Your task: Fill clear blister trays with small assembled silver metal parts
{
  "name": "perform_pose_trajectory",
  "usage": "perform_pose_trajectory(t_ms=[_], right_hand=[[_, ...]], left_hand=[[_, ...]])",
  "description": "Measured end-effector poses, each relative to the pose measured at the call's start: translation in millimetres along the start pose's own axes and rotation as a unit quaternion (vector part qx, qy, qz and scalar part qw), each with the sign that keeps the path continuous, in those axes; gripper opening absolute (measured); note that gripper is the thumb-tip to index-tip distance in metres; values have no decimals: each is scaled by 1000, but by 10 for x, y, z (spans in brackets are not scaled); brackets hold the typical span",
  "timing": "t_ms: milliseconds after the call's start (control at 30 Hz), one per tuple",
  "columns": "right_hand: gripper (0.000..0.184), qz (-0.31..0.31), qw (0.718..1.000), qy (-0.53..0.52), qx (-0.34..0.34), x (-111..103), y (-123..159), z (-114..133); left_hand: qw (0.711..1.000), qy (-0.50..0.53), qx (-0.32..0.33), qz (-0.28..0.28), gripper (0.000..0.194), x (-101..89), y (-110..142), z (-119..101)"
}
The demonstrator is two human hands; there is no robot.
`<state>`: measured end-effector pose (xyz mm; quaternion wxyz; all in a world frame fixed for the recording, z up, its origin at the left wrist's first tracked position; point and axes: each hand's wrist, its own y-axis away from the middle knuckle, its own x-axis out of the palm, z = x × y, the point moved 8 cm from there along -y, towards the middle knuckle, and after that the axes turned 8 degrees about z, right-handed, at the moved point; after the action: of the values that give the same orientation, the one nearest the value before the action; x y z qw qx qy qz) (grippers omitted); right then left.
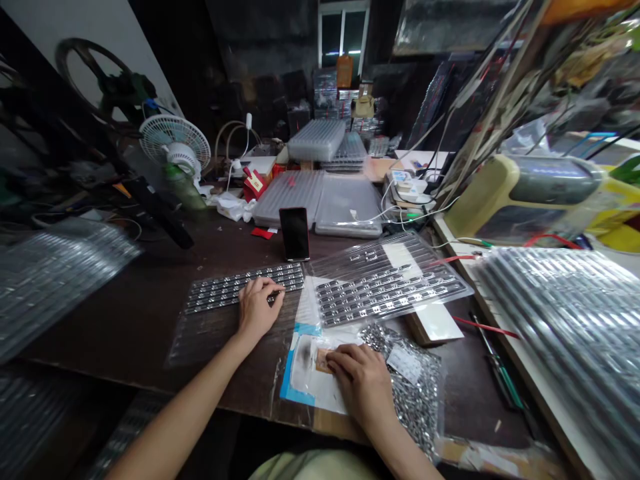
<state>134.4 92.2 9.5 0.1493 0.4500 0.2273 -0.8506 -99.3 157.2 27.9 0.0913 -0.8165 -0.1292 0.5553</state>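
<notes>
My left hand (257, 308) is over the left clear plastic tray (193, 337), which carries rows of small shiny metal parts (213, 293). Its thumb and fingers are bent together at the right end of a row, around something too small to name. Lower down, my right hand (364, 381) has its fingertips pressed together at a small orange-brown patch (323, 360) on a white and blue sheet (303, 393); whatever they pinch is hidden. Beside that hand lies a clear bag of loose metal parts (417, 407). A second ribbed tray (385, 287), partly filled, lies tilted beyond it.
A dark phone (295, 233) stands upright behind the trays. Stacked clear trays (295, 193) fill the back, with more at left (65, 280) and right (575, 320). A green-handled screwdriver (505, 380) lies at right, near a white box (437, 323). A fan (175, 143) stands at back left.
</notes>
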Motion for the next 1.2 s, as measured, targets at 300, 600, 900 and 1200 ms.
perform_pose_trajectory(t_ms=[300,600,900,1200], right_hand=[[32,23,991,129,-36,-84,72,-22],[35,38,976,189,-100,-275,376,-282],[19,34,989,121,-79,-293,211,-297],[23,-26,999,-1,-24,-365,143,-331]], left_hand=[[980,141,98,99,11,563,-1002,-1257],[953,277,46,111,9,662,-1037,-1200],[835,479,-70,262,24,511,352,-691],[940,305,48,146,14,340,860,-891]])
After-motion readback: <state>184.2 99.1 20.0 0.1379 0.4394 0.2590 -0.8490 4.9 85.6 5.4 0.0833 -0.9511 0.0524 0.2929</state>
